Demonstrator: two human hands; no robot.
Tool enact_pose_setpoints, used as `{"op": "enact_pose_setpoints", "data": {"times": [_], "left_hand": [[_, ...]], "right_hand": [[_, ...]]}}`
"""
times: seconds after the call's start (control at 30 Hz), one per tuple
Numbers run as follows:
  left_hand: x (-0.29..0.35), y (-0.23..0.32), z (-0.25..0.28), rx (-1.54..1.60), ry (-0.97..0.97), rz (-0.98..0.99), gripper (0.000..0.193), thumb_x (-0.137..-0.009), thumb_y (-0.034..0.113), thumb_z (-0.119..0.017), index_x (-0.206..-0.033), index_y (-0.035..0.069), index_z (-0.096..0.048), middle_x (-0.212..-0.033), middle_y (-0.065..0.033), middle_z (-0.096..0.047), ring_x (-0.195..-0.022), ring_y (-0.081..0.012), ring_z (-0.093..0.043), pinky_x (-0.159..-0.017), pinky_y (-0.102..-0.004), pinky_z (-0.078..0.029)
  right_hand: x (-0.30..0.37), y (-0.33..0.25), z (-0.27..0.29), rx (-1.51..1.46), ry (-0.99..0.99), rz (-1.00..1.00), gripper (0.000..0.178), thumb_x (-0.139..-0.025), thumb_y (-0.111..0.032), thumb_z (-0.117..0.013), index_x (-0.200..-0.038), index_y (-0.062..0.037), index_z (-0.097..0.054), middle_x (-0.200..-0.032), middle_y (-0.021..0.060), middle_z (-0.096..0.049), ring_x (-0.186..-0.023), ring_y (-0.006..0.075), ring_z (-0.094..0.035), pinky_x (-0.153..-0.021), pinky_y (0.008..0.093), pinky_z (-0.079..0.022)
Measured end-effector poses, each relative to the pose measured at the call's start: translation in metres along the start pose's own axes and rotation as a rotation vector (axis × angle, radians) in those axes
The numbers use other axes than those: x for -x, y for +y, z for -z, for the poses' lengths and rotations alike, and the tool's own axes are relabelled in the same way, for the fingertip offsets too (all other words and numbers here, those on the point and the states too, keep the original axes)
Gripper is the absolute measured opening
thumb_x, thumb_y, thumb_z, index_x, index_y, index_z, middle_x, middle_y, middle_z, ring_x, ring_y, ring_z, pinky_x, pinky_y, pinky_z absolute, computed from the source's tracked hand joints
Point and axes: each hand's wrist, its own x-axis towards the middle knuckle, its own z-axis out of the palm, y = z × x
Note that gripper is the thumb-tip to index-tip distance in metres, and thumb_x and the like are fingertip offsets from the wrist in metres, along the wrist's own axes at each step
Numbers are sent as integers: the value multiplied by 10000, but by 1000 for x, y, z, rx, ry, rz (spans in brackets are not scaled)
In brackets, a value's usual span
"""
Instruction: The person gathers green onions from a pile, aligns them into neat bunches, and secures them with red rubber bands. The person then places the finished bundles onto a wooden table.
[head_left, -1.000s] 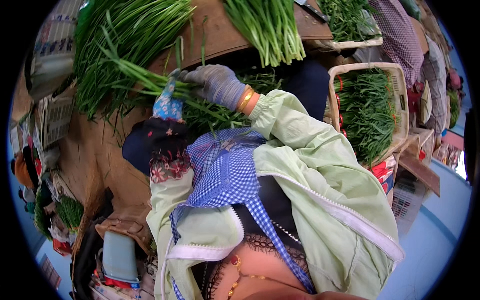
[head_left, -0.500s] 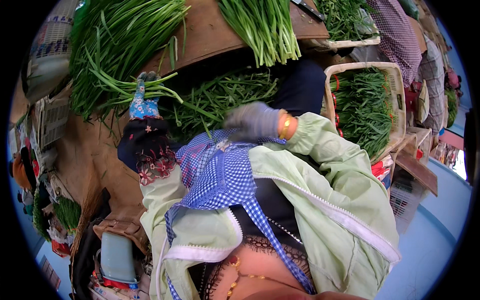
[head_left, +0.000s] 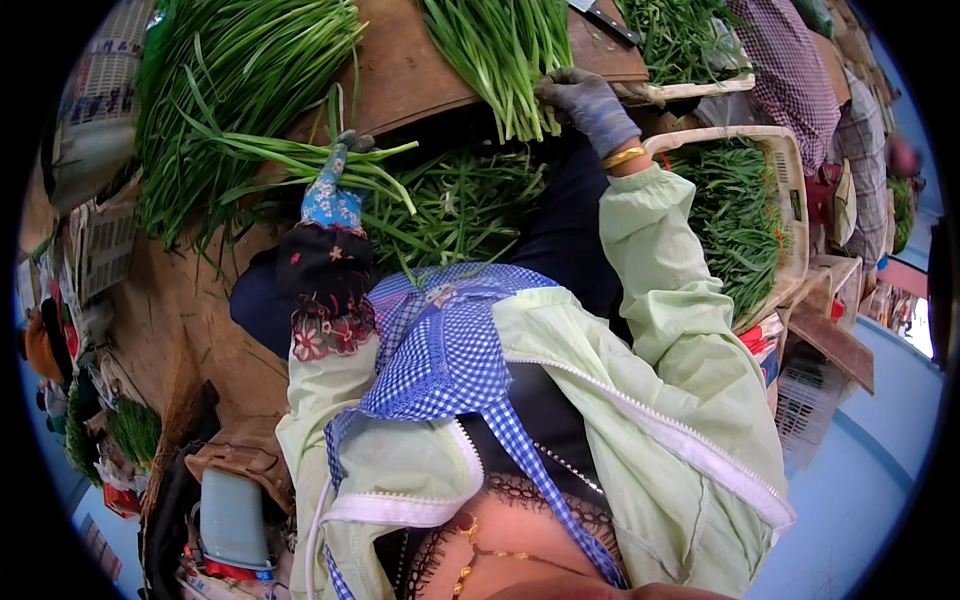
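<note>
My left hand [head_left: 338, 190], in a blue floral glove, is closed round a small bunch of garlic chives [head_left: 388, 160]; their pale ends point right. A large heap of long chives [head_left: 245, 85] lies behind and to its left. In a grey glove, my right hand [head_left: 594, 110] is at the near right edge of a second pile of chives [head_left: 500, 65]. Its thumb and fingers pinch at the pale stem ends hanging over the board's edge [head_left: 425, 105]. Loose green leaves [head_left: 460, 205] are heaped below, between my hands.
Beyond my right hand a dark-handled knife [head_left: 612, 24] lies on the board, beside a pale tray [head_left: 705, 88] of greens. A cream crate [head_left: 797, 215] with tied bunches [head_left: 728, 205] stands at right. At lower left are a broom [head_left: 172, 420] and a pale blue container [head_left: 235, 520].
My right hand has moved from above my lap, up and right to the stem ends of the second pile. My left hand has shifted right, still holding its chives.
</note>
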Motion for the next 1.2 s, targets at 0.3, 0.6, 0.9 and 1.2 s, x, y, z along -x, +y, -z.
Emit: {"op": "enact_pose_setpoints", "data": {"times": [0.3, 0.6, 0.9, 1.2], "left_hand": [[-11, -9, -27, 87, -10, 131, 411, -863, 130, -506, -1234, -32, -434, -1223, -217, -474, -1110, -355, -481, -949, -440, -410], [-29, -43, -44, 5, -201, 90, 232, -814, 78, -543, -1022, -17, -584, -1024, -178, -608, -936, -288, -588, -811, -394, -487], [-46, -61, -68, -413, -211, 74, 316, -841, 167, -538, -1108, -1, -526, -914, -105, -610, -821, -209, -590, -719, -339, -497], [-137, -92, -157, -1575, -731, -479, 308, -865, 19, -397, -1133, 37, -546, -1092, -100, -597, -975, -221, -587, -867, -299, -452]], "right_hand": [[14, -37, 92, 260, -89, 33, 149, -805, -154, -597, -885, -28, -590, -704, -1, -567, -581, 51, -517, -523, 187, -425], [-11, 2, 48, 425, 456, 412, 121, -806, -166, -582, -839, -53, -614, -663, 13, -583, -566, 98, -550, -553, 230, -458], [46, -1, 48, 1131, 292, 842, 400, -732, -189, -646, -1118, -182, -538, -773, 49, -575, -697, 221, -572, -610, 360, -461], [31, 34, 32, 875, 121, 678, 156, -712, -179, -651, -843, -104, -608, -731, 70, -584, -710, 242, -592, -625, 348, -474]]}}
